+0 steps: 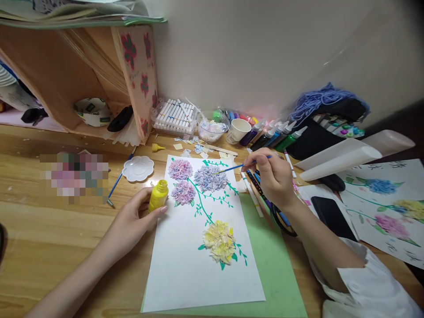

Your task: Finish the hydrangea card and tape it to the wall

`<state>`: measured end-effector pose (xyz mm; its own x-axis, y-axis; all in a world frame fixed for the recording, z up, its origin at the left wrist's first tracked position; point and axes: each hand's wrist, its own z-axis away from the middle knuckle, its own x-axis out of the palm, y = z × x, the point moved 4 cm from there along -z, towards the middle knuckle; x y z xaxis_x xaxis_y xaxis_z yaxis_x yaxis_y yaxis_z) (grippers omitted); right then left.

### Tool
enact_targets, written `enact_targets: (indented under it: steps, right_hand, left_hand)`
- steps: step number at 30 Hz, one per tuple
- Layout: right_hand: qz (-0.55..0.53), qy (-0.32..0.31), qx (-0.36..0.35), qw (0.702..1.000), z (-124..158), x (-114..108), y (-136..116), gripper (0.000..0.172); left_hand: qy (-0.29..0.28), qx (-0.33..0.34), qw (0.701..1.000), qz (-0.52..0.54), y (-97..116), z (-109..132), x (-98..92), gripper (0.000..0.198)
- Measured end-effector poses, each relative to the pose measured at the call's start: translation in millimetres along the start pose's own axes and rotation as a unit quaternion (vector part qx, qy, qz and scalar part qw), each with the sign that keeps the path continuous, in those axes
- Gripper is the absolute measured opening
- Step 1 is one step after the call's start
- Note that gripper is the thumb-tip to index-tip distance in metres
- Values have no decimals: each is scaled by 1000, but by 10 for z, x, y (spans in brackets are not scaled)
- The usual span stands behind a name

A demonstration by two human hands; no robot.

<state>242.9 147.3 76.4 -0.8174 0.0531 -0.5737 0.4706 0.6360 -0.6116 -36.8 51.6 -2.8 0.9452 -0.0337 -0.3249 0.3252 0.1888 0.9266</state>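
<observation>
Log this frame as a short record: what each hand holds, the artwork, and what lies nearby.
surface: wooden table
left hand: grips yellow paint bottle, upright at the sheet's left edge
right hand: holds paintbrush, tip at the bluish paper flower
artwork: white sheet on green paper; yellow paper flower lower down
nearby: white palette, marker box, paper cup, black phone

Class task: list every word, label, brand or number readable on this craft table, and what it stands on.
No text reads clearly.
Tape roll: green print, too blurred.
Marker box: barrel labels too small.
Flower sheet at far right: dark handwritten marks, illegible.
Yellow paint bottle in the left hand: no label shows.
Paintbrush in the right hand: no print.
</observation>
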Motion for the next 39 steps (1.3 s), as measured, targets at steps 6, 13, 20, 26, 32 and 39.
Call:
enact_targets:
  steps: [6,13,20,26,32,39]
  right_hand:
    - [-19,38,-7,999,15,-44,-12,32]
    - [-241,114,49,962,34,-107,-244,23]
    - [-322,64,54,943,102,-54,-589,25]
    - [-325,34,46,944,153,11,-726,24]
    - [-324,36,48,944,237,-37,-870,24]
    - [-303,104,58,945,394,-285,-1088,23]
  left_hand:
    - [4,2,1000,-2,-5,4,-7,38]
    - [11,11,1000,20,53,30,2,37]
    - [22,58,998,13,145,92,-2,27]
    - [21,101,995,3,240,175,0,25]
    - [0,134,991,14,389,286,18,25]
    - [6,201,980,6,521,391,20,26]
